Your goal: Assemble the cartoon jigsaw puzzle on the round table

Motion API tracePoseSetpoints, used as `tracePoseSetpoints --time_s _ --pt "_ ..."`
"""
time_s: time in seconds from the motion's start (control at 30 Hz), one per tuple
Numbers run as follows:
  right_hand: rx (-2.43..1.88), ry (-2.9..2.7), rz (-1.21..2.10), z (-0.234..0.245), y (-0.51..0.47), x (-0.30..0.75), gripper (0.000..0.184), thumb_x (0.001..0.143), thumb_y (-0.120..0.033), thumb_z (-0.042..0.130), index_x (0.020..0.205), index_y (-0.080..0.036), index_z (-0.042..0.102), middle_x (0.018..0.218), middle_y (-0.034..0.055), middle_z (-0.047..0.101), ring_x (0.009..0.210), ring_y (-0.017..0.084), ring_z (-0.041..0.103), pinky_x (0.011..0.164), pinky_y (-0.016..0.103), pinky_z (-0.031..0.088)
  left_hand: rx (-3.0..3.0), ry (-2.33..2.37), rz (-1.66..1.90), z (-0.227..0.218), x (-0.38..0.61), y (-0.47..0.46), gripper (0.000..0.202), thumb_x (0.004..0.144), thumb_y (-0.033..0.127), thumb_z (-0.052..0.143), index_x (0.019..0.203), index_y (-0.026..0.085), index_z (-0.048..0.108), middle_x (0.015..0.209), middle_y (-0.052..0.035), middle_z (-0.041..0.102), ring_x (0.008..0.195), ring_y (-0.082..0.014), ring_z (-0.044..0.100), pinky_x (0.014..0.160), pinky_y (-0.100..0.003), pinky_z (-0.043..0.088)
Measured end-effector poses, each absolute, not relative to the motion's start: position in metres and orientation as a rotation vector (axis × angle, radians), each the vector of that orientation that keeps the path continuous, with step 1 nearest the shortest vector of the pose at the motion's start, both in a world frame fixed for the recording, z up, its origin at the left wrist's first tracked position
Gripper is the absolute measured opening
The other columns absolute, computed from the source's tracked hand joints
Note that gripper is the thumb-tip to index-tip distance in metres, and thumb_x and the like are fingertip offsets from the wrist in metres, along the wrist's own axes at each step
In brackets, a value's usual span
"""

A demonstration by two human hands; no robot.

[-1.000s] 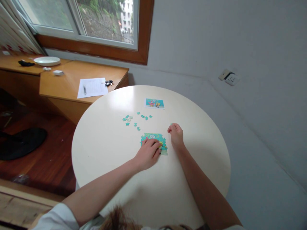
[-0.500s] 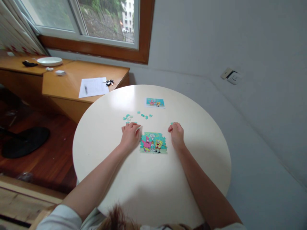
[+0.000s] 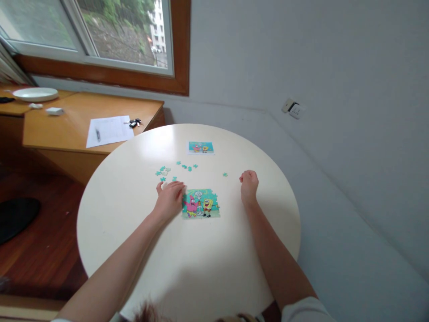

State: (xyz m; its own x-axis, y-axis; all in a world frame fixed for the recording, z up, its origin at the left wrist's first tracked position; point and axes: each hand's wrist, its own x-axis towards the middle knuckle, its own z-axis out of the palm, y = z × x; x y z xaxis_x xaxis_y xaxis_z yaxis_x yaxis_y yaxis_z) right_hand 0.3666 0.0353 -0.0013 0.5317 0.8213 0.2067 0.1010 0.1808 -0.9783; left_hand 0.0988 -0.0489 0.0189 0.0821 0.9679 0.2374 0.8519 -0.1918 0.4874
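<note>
My left hand (image 3: 170,197) is at the upper left corner of a partly assembled jigsaw puzzle (image 3: 201,204) showing pink and yellow cartoon figures. Its thumb and index finger are closed on what looks like a puzzle piece, mostly hidden by the fingers. To the right of the puzzle, apart from it, my right hand (image 3: 249,185) rests with curled fingers and no object showing. A single loose puzzle piece (image 3: 225,175) lies between the right hand and the puzzle. Several more loose pieces (image 3: 162,170) are scattered beyond my left hand.
A reference picture card (image 3: 201,148) lies at the far side of the round white table (image 3: 208,264). Beyond it on the left, a wooden desk (image 3: 100,105) bears a paper sheet (image 3: 109,129), keys (image 3: 134,123), a small white box (image 3: 54,111) and a white plate (image 3: 35,94).
The view has turned, shifting the scene left. My right hand has drawn away rightward from the single loose piece. My left hand remains near the puzzle's upper left corner, slightly closer to it.
</note>
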Motion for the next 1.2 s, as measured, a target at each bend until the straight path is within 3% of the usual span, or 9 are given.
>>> tracePoseSetpoints --time_s 0.17,0.27,0.4,0.53,0.67,1.2 --pt "-1.304 -1.055 0.582 -0.008 0.034 0.359 0.026 0.071 -0.044 0.055 0.074 -0.023 0.042 0.058 -0.0078 0.043 0.054 0.010 0.040 0.055 0.025 0.034 2.120 1.848 0.758 0.019 0.099 -0.049 0.027 0.081 0.019 0.040 0.092 0.025 0.063 0.112 -0.0049 0.068 0.113 -0.0231 0.056 0.105 -0.055 0.015" --pt "-1.351 -1.199 0.501 -0.009 0.031 0.356 0.027 0.070 -0.041 0.061 0.079 -0.022 0.044 0.066 -0.0044 0.050 0.061 0.013 0.047 0.063 0.027 0.039 2.113 1.860 0.767 0.019 0.098 -0.049 0.026 0.082 0.019 0.039 0.090 0.024 0.064 0.109 -0.0055 0.069 0.110 -0.0232 0.057 0.104 -0.055 0.016" --pt "-1.562 -1.574 0.274 -0.010 0.027 0.353 0.025 0.078 -0.032 0.056 0.100 -0.020 0.057 0.097 0.0089 0.062 0.093 0.022 0.054 0.087 0.039 0.039 2.117 1.875 0.790 0.020 0.098 -0.049 0.026 0.082 0.018 0.039 0.086 0.023 0.064 0.105 -0.0057 0.069 0.106 -0.0237 0.058 0.103 -0.056 0.017" --pt "-1.755 -1.827 0.103 -0.012 0.024 0.350 0.028 0.083 -0.028 0.053 0.107 -0.022 0.065 0.118 0.0134 0.058 0.108 0.029 0.049 0.092 0.045 0.035 2.092 1.912 0.807 0.020 0.097 -0.049 0.025 0.083 0.019 0.038 0.082 0.023 0.063 0.101 -0.0057 0.069 0.104 -0.0239 0.058 0.103 -0.056 0.017" --pt "-1.748 -1.862 0.063 -0.012 0.022 0.351 0.025 0.084 -0.030 0.053 0.104 -0.026 0.068 0.115 0.0100 0.060 0.105 0.026 0.051 0.089 0.042 0.036 2.071 1.951 0.804 0.021 0.095 -0.048 0.025 0.083 0.020 0.037 0.082 0.022 0.062 0.100 -0.0073 0.068 0.103 -0.0243 0.058 0.101 -0.056 0.020" --pt "-1.788 -1.824 0.133 -0.009 0.024 0.352 0.014 0.082 -0.031 0.058 0.088 -0.021 0.066 0.105 0.0081 0.062 0.099 0.025 0.052 0.086 0.039 0.033 1.986 1.993 0.835 0.022 0.090 -0.045 0.023 0.083 0.021 0.041 0.079 0.021 0.063 0.094 -0.0073 0.068 0.099 -0.0241 0.057 0.097 -0.052 0.025"
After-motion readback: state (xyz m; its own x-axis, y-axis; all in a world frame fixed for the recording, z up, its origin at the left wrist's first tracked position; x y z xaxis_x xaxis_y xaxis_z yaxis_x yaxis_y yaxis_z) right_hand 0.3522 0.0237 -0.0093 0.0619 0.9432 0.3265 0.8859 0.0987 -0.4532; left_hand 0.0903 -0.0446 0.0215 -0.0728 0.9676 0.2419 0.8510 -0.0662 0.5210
